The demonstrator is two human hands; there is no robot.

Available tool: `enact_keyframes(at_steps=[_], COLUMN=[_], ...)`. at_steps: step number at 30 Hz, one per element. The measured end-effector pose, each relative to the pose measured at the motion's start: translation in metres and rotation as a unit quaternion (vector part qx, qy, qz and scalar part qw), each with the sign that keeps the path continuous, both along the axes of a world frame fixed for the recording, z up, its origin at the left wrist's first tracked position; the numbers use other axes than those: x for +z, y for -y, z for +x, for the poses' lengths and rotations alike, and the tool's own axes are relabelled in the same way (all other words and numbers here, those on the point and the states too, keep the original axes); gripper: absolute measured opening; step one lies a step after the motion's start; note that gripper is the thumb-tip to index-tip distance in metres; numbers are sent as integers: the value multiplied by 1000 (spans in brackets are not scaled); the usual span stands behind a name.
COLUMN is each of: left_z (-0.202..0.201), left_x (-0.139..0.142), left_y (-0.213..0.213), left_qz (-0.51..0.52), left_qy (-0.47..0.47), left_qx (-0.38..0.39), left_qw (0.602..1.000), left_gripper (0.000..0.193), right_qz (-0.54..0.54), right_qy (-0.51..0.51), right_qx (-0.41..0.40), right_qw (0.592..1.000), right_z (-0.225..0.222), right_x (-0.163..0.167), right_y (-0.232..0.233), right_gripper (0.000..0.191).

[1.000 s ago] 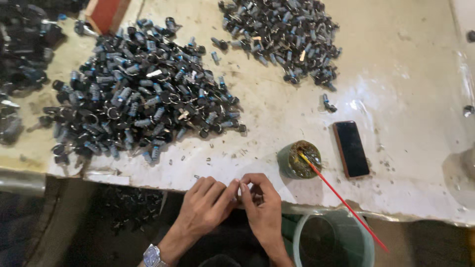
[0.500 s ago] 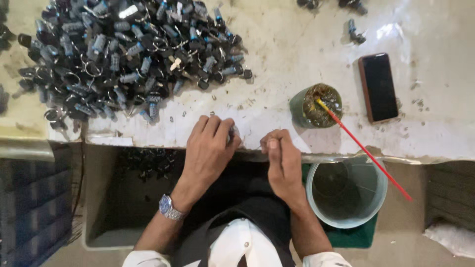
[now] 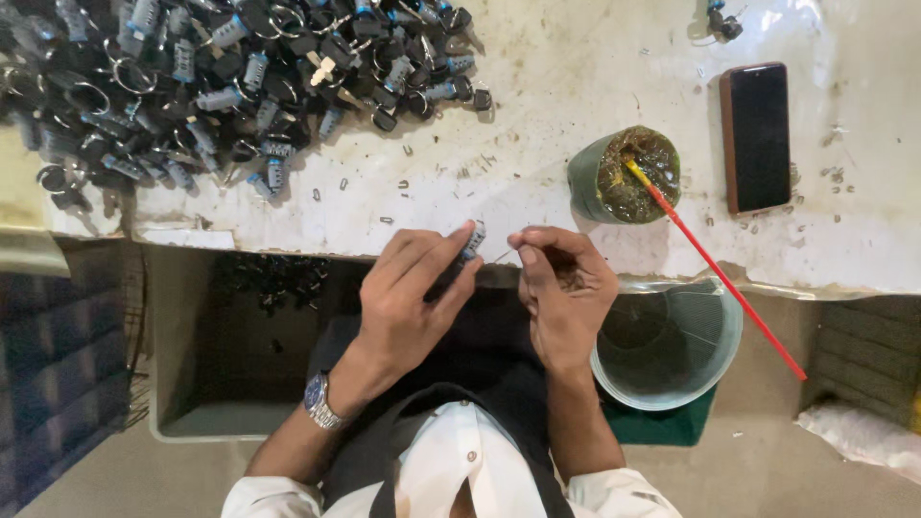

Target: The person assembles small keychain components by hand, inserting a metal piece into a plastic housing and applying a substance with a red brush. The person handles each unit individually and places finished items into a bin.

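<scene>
Mostly hidden in left hand [image 3: 414, 288]: small grey cylinder part [image 3: 473, 238].

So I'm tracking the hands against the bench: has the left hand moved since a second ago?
Yes. The left hand, holding a small lock, has come up from below the table edge onto it.

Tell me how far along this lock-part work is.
Done: some dark parts lie in the bin under the table edge, though whether they are finished is unclear. In hand: the left hand holds one small cylinder part, and the right hand pinches something too small to make out beside it. Left: a large pile of similar parts sits on the table.
</scene>
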State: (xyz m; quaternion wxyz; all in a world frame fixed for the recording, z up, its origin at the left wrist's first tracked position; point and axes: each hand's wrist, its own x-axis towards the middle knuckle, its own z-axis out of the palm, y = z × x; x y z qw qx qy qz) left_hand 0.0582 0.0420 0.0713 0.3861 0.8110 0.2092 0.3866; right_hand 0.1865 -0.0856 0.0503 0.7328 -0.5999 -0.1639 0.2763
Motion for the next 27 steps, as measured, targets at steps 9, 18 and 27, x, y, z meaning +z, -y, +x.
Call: enact_keyframes(at_steps=[9,18,27], left_z=[-27,-14,-8], left_x=[-7,-7,-12], left_y=[-18,-2,10], left_qz=[-15,50,23], left_qy=[-30,-15,-9], left_qx=[127,51,-13], left_qw=[991,997,1000], left_gripper=[34,36,37], right_qz=[-285,-137,-101], right_qy=[626,463,223], right_qx=[85,50,-20], right_qw=[721,874,969], right_z=[-15,-9,-22], right_x=[31,25,3], right_y=[-22,-6,3], right_gripper=[39,21,16])
